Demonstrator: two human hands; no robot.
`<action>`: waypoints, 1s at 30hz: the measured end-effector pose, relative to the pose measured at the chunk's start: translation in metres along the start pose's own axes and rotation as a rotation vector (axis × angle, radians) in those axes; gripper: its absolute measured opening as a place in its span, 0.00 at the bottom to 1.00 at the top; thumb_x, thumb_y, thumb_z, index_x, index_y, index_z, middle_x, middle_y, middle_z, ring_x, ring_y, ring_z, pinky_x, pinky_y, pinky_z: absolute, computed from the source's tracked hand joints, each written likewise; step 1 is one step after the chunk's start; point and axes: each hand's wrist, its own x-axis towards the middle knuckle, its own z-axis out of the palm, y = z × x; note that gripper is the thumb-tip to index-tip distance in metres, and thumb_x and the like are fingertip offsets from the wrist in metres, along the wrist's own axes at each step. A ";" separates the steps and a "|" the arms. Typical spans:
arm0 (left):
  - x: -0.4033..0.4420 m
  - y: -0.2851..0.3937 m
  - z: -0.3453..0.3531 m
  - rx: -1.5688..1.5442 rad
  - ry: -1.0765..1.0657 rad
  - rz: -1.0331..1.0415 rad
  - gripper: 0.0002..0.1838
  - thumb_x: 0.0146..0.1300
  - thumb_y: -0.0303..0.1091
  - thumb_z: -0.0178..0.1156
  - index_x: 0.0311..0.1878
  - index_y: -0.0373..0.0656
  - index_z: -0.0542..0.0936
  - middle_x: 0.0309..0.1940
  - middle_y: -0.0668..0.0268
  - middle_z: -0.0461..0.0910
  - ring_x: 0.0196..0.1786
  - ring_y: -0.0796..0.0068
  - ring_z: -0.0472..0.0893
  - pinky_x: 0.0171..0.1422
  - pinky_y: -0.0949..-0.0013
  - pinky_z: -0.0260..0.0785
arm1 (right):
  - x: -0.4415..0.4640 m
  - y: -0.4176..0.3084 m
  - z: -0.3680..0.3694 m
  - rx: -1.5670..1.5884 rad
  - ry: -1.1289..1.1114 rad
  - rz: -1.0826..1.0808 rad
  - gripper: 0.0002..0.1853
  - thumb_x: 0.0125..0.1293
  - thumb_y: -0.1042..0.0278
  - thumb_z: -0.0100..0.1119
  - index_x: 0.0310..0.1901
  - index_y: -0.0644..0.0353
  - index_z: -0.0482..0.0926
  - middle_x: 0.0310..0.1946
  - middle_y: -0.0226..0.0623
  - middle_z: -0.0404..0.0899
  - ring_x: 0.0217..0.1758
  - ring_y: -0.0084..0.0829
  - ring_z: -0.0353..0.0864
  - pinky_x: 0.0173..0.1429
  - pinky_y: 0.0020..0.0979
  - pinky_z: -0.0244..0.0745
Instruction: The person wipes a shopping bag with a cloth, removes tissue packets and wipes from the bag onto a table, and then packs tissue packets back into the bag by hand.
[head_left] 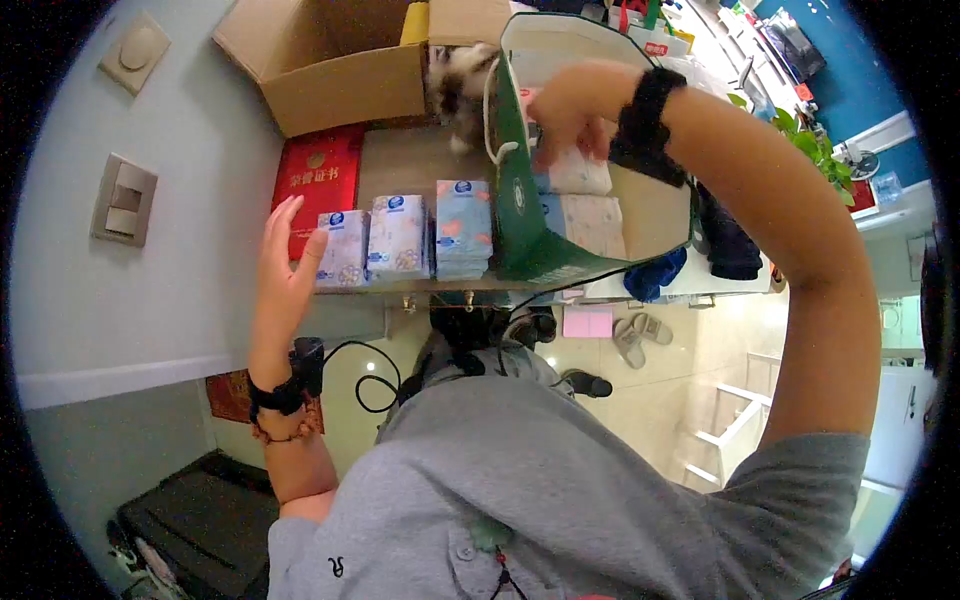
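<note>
1. Tissue packs lie inside the green paper bag, which stands at the table's near edge.
2. The right hand reaches into the bag, fingers bent downward over the packs; I cannot tell whether they grip one.
3. Three stacks of printed tissue packs line the near edge left of the bag: flowered left stack, flowered middle stack, blue-and-pink right stack.
4. The left hand, fingers extended and thumb apart, grasps nothing visible just beside the left stack.
5. Behind it lies a red certificate folder; a cardboard box occupies the far left corner.
</note>
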 end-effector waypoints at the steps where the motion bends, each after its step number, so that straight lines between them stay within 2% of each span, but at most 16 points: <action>1: -0.001 -0.009 0.000 0.010 -0.005 -0.048 0.31 0.71 0.49 0.55 0.67 0.36 0.68 0.68 0.49 0.66 0.72 0.54 0.64 0.76 0.59 0.53 | -0.005 0.003 0.008 -0.019 0.060 -0.061 0.30 0.57 0.44 0.69 0.49 0.63 0.77 0.29 0.49 0.83 0.24 0.37 0.86 0.26 0.35 0.80; 4: -0.006 -0.036 0.010 -0.022 -0.037 -0.215 0.32 0.71 0.51 0.53 0.68 0.35 0.66 0.67 0.48 0.67 0.71 0.57 0.65 0.75 0.62 0.54 | -0.008 0.011 0.009 0.113 0.035 -0.028 0.31 0.56 0.41 0.68 0.47 0.64 0.77 0.32 0.51 0.84 0.25 0.38 0.86 0.27 0.35 0.80; 5: -0.005 -0.042 0.015 -0.043 -0.047 -0.273 0.33 0.72 0.52 0.53 0.68 0.34 0.66 0.67 0.48 0.67 0.70 0.58 0.66 0.74 0.63 0.54 | 0.004 0.016 0.007 0.092 -0.022 0.068 0.34 0.55 0.39 0.68 0.52 0.63 0.77 0.33 0.50 0.85 0.29 0.40 0.86 0.30 0.34 0.81; 7: -0.006 -0.044 0.021 -0.146 -0.122 -0.397 0.35 0.72 0.54 0.52 0.69 0.34 0.65 0.65 0.51 0.69 0.69 0.63 0.67 0.73 0.65 0.55 | -0.027 0.031 -0.001 0.084 0.174 -0.091 0.36 0.56 0.37 0.67 0.55 0.61 0.77 0.37 0.49 0.85 0.33 0.42 0.86 0.36 0.35 0.82; 10: -0.014 -0.053 0.033 -0.360 -0.148 -0.580 0.37 0.71 0.58 0.51 0.69 0.35 0.66 0.62 0.58 0.73 0.66 0.69 0.69 0.71 0.67 0.55 | 0.025 0.041 0.010 0.462 0.057 0.125 0.38 0.58 0.37 0.65 0.58 0.64 0.77 0.47 0.50 0.83 0.41 0.45 0.85 0.46 0.38 0.82; 11: -0.016 -0.058 0.038 -0.441 -0.137 -0.637 0.37 0.71 0.59 0.51 0.69 0.36 0.66 0.61 0.60 0.74 0.65 0.71 0.69 0.70 0.68 0.56 | 0.034 0.049 0.017 0.619 0.027 0.093 0.37 0.59 0.37 0.65 0.56 0.66 0.78 0.48 0.50 0.82 0.42 0.46 0.84 0.48 0.38 0.82; 13: -0.018 -0.085 0.052 -0.714 -0.234 -0.701 0.37 0.70 0.60 0.51 0.68 0.37 0.68 0.60 0.63 0.75 0.64 0.73 0.70 0.70 0.69 0.56 | 0.053 0.061 0.023 0.708 0.040 0.068 0.36 0.60 0.39 0.64 0.54 0.69 0.78 0.49 0.51 0.82 0.42 0.46 0.84 0.51 0.39 0.81; 14: -0.021 -0.099 0.056 -0.853 -0.280 -0.733 0.37 0.70 0.61 0.51 0.68 0.38 0.69 0.60 0.65 0.75 0.63 0.74 0.70 0.69 0.70 0.56 | 0.063 0.064 0.024 0.638 0.082 0.074 0.36 0.60 0.39 0.65 0.53 0.70 0.78 0.48 0.51 0.82 0.42 0.47 0.84 0.52 0.39 0.80; 18: -0.025 -0.085 0.060 -0.946 -0.235 -0.709 0.36 0.69 0.62 0.51 0.66 0.40 0.72 0.61 0.67 0.74 0.63 0.74 0.70 0.70 0.68 0.54 | 0.040 0.053 0.014 0.200 0.265 0.090 0.33 0.60 0.42 0.65 0.51 0.70 0.79 0.46 0.51 0.83 0.41 0.46 0.85 0.53 0.38 0.79; 20: -0.027 -0.105 0.069 -1.003 -0.296 -0.670 0.35 0.69 0.62 0.51 0.67 0.43 0.72 0.63 0.67 0.72 0.64 0.73 0.69 0.72 0.65 0.53 | 0.040 0.059 0.013 0.070 0.295 0.007 0.33 0.59 0.42 0.65 0.49 0.70 0.80 0.45 0.50 0.83 0.39 0.45 0.85 0.49 0.38 0.80; 21: -0.030 -0.106 0.069 -0.943 -0.281 -0.704 0.35 0.70 0.61 0.51 0.67 0.40 0.71 0.62 0.66 0.73 0.64 0.72 0.70 0.72 0.65 0.53 | 0.037 0.055 0.010 0.005 0.310 -0.037 0.33 0.58 0.41 0.65 0.49 0.70 0.80 0.45 0.50 0.84 0.38 0.45 0.85 0.46 0.38 0.80; 23: -0.032 -0.109 0.072 -0.821 -0.251 -0.767 0.35 0.72 0.58 0.50 0.67 0.35 0.69 0.62 0.62 0.75 0.65 0.71 0.71 0.73 0.66 0.55 | 0.032 0.047 -0.001 -0.050 0.254 0.091 0.34 0.59 0.41 0.64 0.51 0.69 0.79 0.45 0.48 0.84 0.37 0.43 0.84 0.43 0.38 0.79; 24: -0.030 -0.116 0.075 -0.834 -0.257 -0.733 0.35 0.72 0.59 0.50 0.68 0.36 0.68 0.63 0.62 0.73 0.66 0.71 0.69 0.74 0.65 0.53 | 0.023 0.042 -0.009 -0.079 0.227 0.156 0.34 0.60 0.41 0.63 0.53 0.68 0.78 0.45 0.47 0.84 0.37 0.43 0.84 0.42 0.38 0.79; 26: -0.033 -0.128 0.081 -0.858 -0.282 -0.680 0.37 0.71 0.60 0.49 0.70 0.38 0.66 0.66 0.62 0.70 0.69 0.70 0.65 0.75 0.63 0.51 | -0.011 0.047 -0.014 -0.095 0.565 -0.004 0.31 0.64 0.45 0.62 0.58 0.64 0.75 0.43 0.43 0.83 0.40 0.38 0.83 0.44 0.34 0.79; 29: -0.033 -0.115 0.074 -0.709 -0.308 -0.693 0.44 0.67 0.64 0.50 0.77 0.47 0.54 0.71 0.62 0.63 0.73 0.68 0.57 0.74 0.57 0.49 | -0.117 0.014 0.015 0.359 1.094 -0.483 0.16 0.70 0.62 0.56 0.52 0.63 0.79 0.48 0.45 0.83 0.48 0.36 0.84 0.55 0.36 0.78; 30: -0.032 -0.104 0.072 -0.687 -0.280 -0.689 0.44 0.67 0.65 0.51 0.77 0.46 0.56 0.71 0.62 0.63 0.73 0.68 0.58 0.74 0.57 0.49 | -0.159 -0.007 0.032 0.495 1.081 -0.434 0.14 0.74 0.69 0.49 0.57 0.61 0.77 0.55 0.42 0.79 0.56 0.31 0.79 0.62 0.31 0.72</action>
